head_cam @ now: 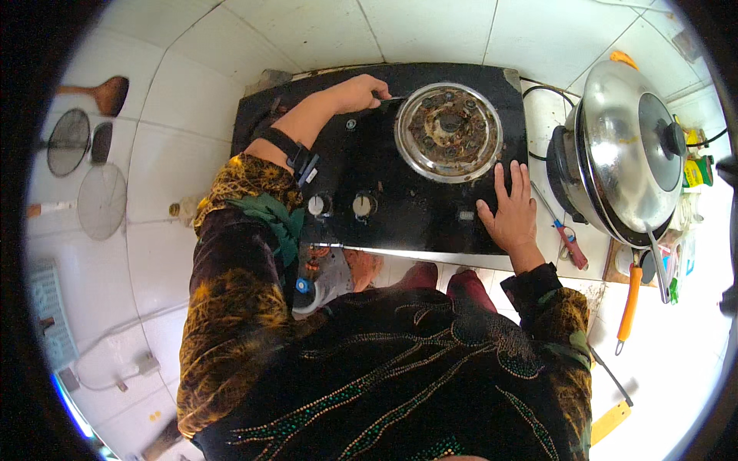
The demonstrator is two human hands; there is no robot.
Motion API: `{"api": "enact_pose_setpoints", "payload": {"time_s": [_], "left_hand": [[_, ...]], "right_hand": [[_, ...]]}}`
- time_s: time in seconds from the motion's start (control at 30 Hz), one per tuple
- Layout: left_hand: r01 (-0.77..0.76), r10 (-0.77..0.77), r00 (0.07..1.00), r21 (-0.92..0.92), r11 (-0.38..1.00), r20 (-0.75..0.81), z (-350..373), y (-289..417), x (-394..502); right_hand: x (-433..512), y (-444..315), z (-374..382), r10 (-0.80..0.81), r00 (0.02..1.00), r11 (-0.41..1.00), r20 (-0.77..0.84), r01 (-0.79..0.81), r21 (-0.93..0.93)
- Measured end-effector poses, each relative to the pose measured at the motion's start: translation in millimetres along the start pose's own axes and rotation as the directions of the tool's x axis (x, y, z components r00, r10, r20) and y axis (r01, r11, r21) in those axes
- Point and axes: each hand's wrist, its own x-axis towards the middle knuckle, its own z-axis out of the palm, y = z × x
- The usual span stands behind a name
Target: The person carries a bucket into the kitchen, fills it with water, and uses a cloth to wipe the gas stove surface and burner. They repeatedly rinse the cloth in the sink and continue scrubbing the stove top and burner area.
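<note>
My left hand reaches over the black gas cooktop, its fingertips pinching a thin metal piece at the left rim of the round burner tray. Most of that piece is hidden or too small to tell. Dark grime and brown residue cover the tray around the burner. Below and right of it, my right hand lies palm down on the cooktop's right front part, fingers apart, holding nothing. Two control knobs sit near the front edge, left of centre.
Right of the cooktop, a large lidded metal pan rests on a dark appliance with a black cable. A gas lighter lies before it, and an orange handle juts forward. Strainers and a wooden ladle hang on the left wall.
</note>
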Motion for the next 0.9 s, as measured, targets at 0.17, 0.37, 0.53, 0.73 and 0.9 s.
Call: {"api": "enact_pose_setpoints", "payload": {"time_s": [0.17, 0.37, 0.53, 0.73, 0.9], "left_hand": [[0.123, -0.135, 0.982, -0.091, 0.988, -0.136, 43, 10, -58], [0.242, -0.290, 0.917, -0.196, 0.950, -0.273, 100, 49, -106], [0.288, -0.359, 0.863, -0.239, 0.927, -0.355, 108, 57, -97], [0.135, -0.172, 0.853, -0.110, 0.985, -0.492, 89, 45, -63], [0.334, -0.323, 0.899, -0.015, 0.942, -0.296, 82, 36, -72]], "right_hand": [[-4, 2, -1, 0.006, 1.000, 0.999, 0.021, -0.007, 0.036], [-4, 2, -3, 0.009, 0.996, 0.999, 0.090, -0.013, 0.039], [-6, 3, -5, -0.020, 0.997, 0.998, 0.078, 0.015, 0.068], [-6, 3, -6, -0.007, 0.997, 0.999, 0.079, 0.004, 0.041], [-5, 1, -7, -0.011, 0.997, 0.999, 0.072, 0.007, 0.052]]}}
